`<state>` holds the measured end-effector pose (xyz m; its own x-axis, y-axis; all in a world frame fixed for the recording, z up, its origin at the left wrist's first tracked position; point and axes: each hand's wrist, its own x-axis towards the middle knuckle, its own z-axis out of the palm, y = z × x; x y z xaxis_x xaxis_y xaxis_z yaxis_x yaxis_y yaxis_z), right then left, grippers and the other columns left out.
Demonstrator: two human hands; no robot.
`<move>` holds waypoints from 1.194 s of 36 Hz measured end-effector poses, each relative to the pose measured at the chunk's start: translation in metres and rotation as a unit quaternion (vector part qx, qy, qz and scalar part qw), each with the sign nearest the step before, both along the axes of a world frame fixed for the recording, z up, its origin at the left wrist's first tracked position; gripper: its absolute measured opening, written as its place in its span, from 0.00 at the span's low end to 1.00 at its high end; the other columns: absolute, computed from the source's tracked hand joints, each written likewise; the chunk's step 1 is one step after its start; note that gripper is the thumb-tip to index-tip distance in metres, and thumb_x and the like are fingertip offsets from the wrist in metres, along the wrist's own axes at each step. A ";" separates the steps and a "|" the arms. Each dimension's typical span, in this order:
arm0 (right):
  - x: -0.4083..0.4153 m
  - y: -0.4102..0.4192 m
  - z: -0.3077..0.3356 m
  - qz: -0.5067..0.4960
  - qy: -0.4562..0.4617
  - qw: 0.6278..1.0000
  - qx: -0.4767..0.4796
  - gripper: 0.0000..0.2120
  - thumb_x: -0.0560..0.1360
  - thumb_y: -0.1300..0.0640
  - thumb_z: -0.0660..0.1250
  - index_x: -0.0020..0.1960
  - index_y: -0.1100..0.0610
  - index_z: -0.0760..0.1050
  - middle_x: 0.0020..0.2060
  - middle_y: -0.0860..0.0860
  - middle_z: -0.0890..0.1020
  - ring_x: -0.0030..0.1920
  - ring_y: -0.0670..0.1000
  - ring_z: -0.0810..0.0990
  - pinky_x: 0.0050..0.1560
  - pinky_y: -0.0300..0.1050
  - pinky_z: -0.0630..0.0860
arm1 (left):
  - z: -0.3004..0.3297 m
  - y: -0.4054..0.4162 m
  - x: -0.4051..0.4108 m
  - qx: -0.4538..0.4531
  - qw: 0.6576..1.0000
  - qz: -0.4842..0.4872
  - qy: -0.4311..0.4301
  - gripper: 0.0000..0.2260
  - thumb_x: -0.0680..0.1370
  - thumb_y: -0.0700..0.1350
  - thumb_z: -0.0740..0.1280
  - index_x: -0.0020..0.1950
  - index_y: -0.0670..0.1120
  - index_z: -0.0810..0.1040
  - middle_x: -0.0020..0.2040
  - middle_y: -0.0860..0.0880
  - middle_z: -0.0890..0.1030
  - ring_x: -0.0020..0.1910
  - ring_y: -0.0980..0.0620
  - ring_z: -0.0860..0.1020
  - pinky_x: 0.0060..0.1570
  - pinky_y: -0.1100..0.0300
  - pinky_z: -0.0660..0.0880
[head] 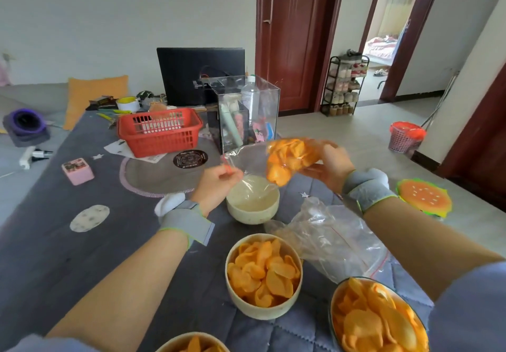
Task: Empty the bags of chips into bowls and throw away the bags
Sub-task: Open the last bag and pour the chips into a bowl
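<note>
A clear zip bag of orange chips (287, 160) hangs tilted above an empty cream bowl (253, 201). My right hand (330, 167) grips the bag's full end. The bag's open mouth is pinched by my left hand (219, 184), just over the bowl's left rim. A bowl full of chips (264, 275) stands nearer to me, another (375, 321) at the lower right, and a third (191, 345) shows at the bottom edge. Empty clear bags (334, 239) lie crumpled right of the bowls.
A red basket (161, 130), a clear acrylic box (246, 110), a black screen (200, 75) and a pink box (78, 171) stand on the grey quilted cover. A pink waste basket with a red liner (405, 136) sits on the floor at the right. A burger-shaped mat (424, 197) lies nearby.
</note>
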<state>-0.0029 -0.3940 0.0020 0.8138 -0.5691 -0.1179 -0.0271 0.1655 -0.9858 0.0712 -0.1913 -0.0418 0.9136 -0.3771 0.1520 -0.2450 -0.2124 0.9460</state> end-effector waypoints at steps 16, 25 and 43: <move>0.019 0.016 0.007 0.013 -0.008 0.987 -0.159 0.18 0.71 0.63 0.67 0.60 0.59 0.69 0.39 0.50 0.76 0.43 0.53 0.78 0.42 0.48 0.78 | -0.040 0.011 0.014 0.139 0.976 -0.136 0.095 0.49 0.66 0.41 0.76 0.76 0.46 0.44 0.76 0.47 0.56 0.74 0.48 0.59 0.73 0.52 0.57; 0.025 0.024 0.014 0.055 -0.055 0.989 -0.124 0.08 0.72 0.68 0.62 0.47 0.57 0.71 0.38 0.51 0.76 0.35 0.50 0.76 0.42 0.48 0.76 | -0.037 0.007 0.013 0.175 0.963 -0.195 0.062 0.38 0.69 0.43 0.74 0.72 0.48 0.56 0.63 0.54 0.66 0.65 0.54 0.65 0.66 0.58 0.62; 0.043 0.045 0.030 0.045 -0.146 0.965 -0.213 0.12 0.72 0.70 0.62 0.36 0.56 0.71 0.35 0.53 0.74 0.34 0.48 0.80 0.44 0.45 0.78 | -0.042 0.007 0.017 0.163 0.968 -0.169 0.083 0.46 0.64 0.54 0.77 0.74 0.49 0.53 0.72 0.49 0.63 0.71 0.49 0.63 0.71 0.49 0.61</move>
<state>0.0398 -0.3489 0.0318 0.8253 -0.4409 0.3527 0.2663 -0.2468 -0.9317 0.0883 -0.1838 -0.0835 0.7308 -0.6624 -0.1648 -0.2028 -0.4412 0.8742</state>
